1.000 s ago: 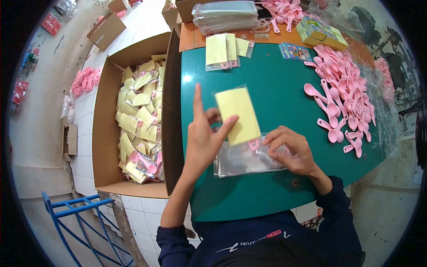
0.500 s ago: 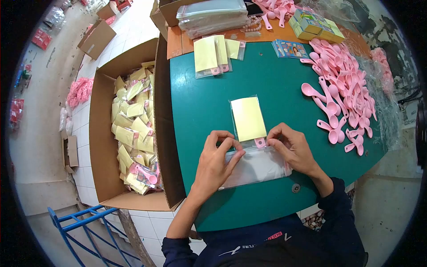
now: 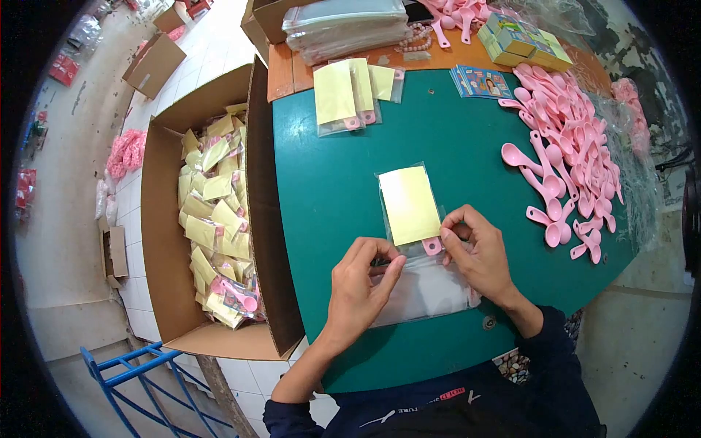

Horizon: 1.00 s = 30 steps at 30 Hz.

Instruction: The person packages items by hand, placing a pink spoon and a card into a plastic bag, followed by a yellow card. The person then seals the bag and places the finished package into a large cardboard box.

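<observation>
A clear bag with a yellow card (image 3: 410, 206) and a pink spoon handle (image 3: 432, 246) lies on the green table, its lower end over a stack of empty clear bags (image 3: 423, 288). My right hand (image 3: 478, 252) pinches the bag's lower right corner between thumb and finger. Beside the lower left of the card, my left hand (image 3: 363, 286) hovers over the stack's left edge with thumb and index finger nearly touching; whether they grip any film is too small to tell.
Left of the table stands a cardboard box (image 3: 193, 343) of filled bags. Pink spoons (image 3: 577, 146) are heaped at the right. Several filled bags (image 3: 334, 95), blue cards (image 3: 480, 82) and a pile of clear bags (image 3: 347, 29) lie at the back.
My left hand has drawn slightly down and away from the card bag's lower left edge. My right hand stays at its right corner. The whole view has shifted a little.
</observation>
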### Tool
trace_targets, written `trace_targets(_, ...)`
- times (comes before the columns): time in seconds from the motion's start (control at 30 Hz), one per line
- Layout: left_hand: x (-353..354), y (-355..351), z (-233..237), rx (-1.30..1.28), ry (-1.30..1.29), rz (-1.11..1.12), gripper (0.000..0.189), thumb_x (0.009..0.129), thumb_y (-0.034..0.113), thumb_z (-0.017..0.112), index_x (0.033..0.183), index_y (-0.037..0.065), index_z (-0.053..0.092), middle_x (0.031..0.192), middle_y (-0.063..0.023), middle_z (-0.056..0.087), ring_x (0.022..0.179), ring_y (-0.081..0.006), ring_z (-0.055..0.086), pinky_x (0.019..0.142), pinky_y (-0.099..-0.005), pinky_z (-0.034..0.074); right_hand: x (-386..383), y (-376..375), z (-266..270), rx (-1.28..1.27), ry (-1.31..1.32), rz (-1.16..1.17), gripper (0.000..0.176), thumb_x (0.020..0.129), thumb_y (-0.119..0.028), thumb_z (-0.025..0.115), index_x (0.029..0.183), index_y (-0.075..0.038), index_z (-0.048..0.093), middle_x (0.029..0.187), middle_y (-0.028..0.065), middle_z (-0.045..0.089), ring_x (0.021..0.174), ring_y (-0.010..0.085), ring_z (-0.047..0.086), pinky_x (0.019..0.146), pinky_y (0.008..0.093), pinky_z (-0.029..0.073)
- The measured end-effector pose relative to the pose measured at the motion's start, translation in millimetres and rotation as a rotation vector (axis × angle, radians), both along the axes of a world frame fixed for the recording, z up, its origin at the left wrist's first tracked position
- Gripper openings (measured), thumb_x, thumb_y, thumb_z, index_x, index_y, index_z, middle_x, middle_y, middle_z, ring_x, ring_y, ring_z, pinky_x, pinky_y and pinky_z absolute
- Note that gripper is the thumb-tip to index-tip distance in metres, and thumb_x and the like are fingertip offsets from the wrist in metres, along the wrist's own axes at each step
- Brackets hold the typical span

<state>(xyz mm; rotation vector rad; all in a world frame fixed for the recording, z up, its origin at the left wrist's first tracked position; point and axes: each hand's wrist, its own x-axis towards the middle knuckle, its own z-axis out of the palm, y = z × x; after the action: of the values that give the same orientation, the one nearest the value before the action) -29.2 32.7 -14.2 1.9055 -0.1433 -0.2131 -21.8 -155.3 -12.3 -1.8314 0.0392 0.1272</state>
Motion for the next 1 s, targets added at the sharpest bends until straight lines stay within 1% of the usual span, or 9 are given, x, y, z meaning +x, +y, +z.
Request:
trace_targets(0.07,-0.1,0.2,-2.6,-0.035,0.073,0.024,0.011,0.083,0.005,0.063,0.088,-0.003,0.057,0.087,-0.0067,0.058,0.08,-0.0109,0.059,0.067,-0.0247,0.055,1.6,0.4,0.0,0.016,0.039,-0.002,0.007,0.086,-0.003,0.054,0.087,0.004,0.051,0.08,0.0073,0.056,0.069,0.0105,0.059,0.051,0.0225,0.051)
trace_targets(0.27,0.6,-2.8,-6.1,-0.051,0.067,0.058,0.013,0.085,0.006,0.062,0.09,-0.004,0.056,0.087,-0.0063,0.059,0.077,-0.0101,0.059,0.066,-0.0247,0.056,2.0,2.1,-3.2,0.015,0.079,-0.02,0.008,0.087,-0.003,0.053,0.088,0.004,0.05,0.078,0.0065,0.056,0.067,0.0087,0.058,0.05,0.0213,0.049)
trace_targets(0.37,2.1,-2.9,-4.6,-0.058,0.125,0.066,0.012,0.084,0.005,0.062,0.089,-0.004,0.056,0.086,-0.0063,0.059,0.077,-0.0093,0.058,0.064,-0.0235,0.055,2.6,2.1,-1.3,0.016,0.101,-0.025,0.008,0.087,-0.003,0.053,0.088,0.004,0.05,0.078,0.0066,0.055,0.067,0.0082,0.057,0.05,0.0209,0.049)
trace_targets(0.47,2.3,-0.9,-5.5,-0.062,0.157,0.047,0.016,0.084,0.006,0.062,0.094,-0.003,0.054,0.088,-0.0064,0.059,0.077,-0.0084,0.057,0.06,-0.0218,0.053,2.4,1.8,-3.1,0.027,0.109,-0.022,0.008,0.088,-0.003,0.053,0.089,0.004,0.049,0.079,0.0071,0.055,0.067,0.008,0.057,0.05,0.0211,0.049)
trace_targets(0.57,2.1,-6.2,-3.2,-0.139,0.127,0.142,0.021,0.083,0.007,0.064,0.098,-0.001,0.051,0.082,-0.0072,0.058,0.072,-0.0092,0.059,0.052,-0.0207,0.049,1.7,2.3,-5.0,0.04,0.099,-0.028,0.009,0.088,-0.002,0.053,0.091,0.004,0.047,0.079,0.0077,0.055,0.066,0.008,0.057,0.05,0.0216,0.05)
trace_targets(0.67,1.8,-7.1,-0.6,-0.166,0.15,0.174,0.025,0.084,0.007,0.063,0.103,0.001,0.047,0.082,-0.0066,0.058,0.072,-0.0083,0.058,0.05,-0.0202,0.048,1.4,3.8,-4.7,0.067,0.092,-0.044,0.011,0.088,-0.001,0.052,0.094,0.004,0.045,0.079,0.0076,0.053,0.067,0.0081,0.057,0.051,0.0219,0.051)
trace_targets(0.73,1.6,-5.6,-2.6,-0.124,0.141,0.149,0.022,0.085,0.007,0.062,0.101,0.001,0.049,0.083,-0.0062,0.057,0.072,-0.0082,0.057,0.049,-0.0201,0.048,1.0,4.7,-4.2,0.073,0.077,-0.05,0.012,0.088,0.0,0.052,0.095,0.004,0.044,0.08,0.0074,0.052,0.067,0.0084,0.057,0.051,0.0221,0.051)
trace_targets(0.87,2.2,-4.8,-2.0,-0.093,0.136,0.116,0.018,0.085,0.006,0.061,0.1,0.001,0.052,0.084,-0.0055,0.057,0.072,-0.0081,0.057,0.049,-0.0201,0.047,1.5,4.8,-2.2,0.069,0.058,-0.031,0.01,0.087,0.001,0.051,0.095,0.004,0.046,0.083,0.0075,0.051,0.069,0.0081,0.056,0.052,0.0217,0.051)
trace_targets(1.0,2.6,-4.2,-0.9,-0.096,0.15,0.105,0.022,0.086,0.006,0.06,0.106,0.001,0.053,0.084,-0.0044,0.056,0.073,-0.0072,0.055,0.05,-0.0198,0.047,1.2,2.7,-3.9,0.017,0.04,0.015,0.013,0.087,0.002,0.051,0.099,0.004,0.05,0.085,0.0075,0.05,0.069,0.0078,0.054,0.052,0.021,0.052)
